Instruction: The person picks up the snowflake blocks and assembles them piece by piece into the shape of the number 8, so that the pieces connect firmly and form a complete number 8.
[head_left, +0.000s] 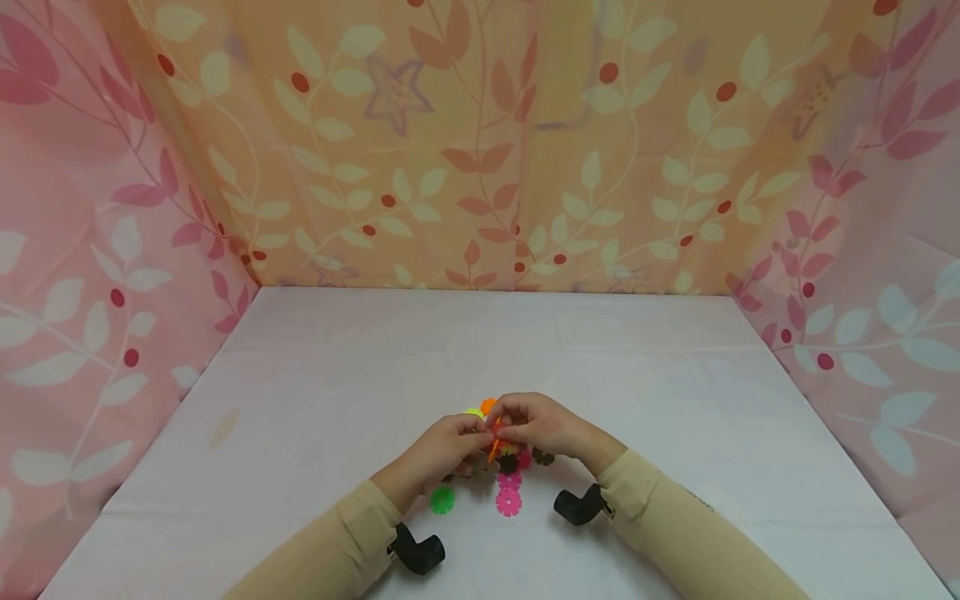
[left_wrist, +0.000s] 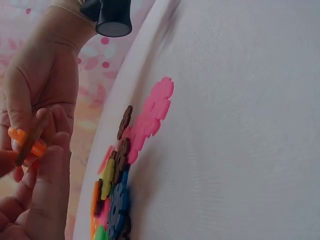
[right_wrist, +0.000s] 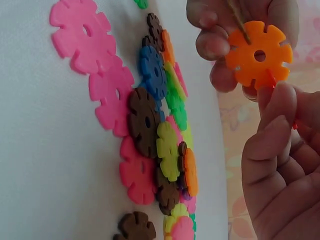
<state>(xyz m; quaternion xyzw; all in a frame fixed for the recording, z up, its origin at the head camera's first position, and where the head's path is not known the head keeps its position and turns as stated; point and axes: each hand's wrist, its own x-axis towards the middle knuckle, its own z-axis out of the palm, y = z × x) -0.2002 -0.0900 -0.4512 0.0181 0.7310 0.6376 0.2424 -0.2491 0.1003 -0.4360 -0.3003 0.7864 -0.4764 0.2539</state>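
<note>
My two hands meet over a pile of flower-shaped notched plastic discs. My left hand (head_left: 447, 448) grips an orange notched disc (right_wrist: 259, 56) that has a brown disc (left_wrist: 33, 137), seen edge-on, set in one of its notches. With thumb and fingers, my right hand (head_left: 546, 427) pinches a red piece (right_wrist: 271, 79) at the orange disc's opposite edge. Most of the red piece is hidden by the fingers, so I cannot tell whether it sits in a notch. Below the hands lie pink discs (head_left: 508, 502), a blue disc (right_wrist: 153, 73) and several brown ones (right_wrist: 143, 122).
A green disc (head_left: 442, 500) lies apart, left of the pile, on the white-covered table (head_left: 300, 400). Yellow and orange discs (head_left: 489, 406) show behind the hands. Black camera mounts (head_left: 420, 553) project from both wrists. Patterned curtains (head_left: 480, 167) enclose the table's back and sides.
</note>
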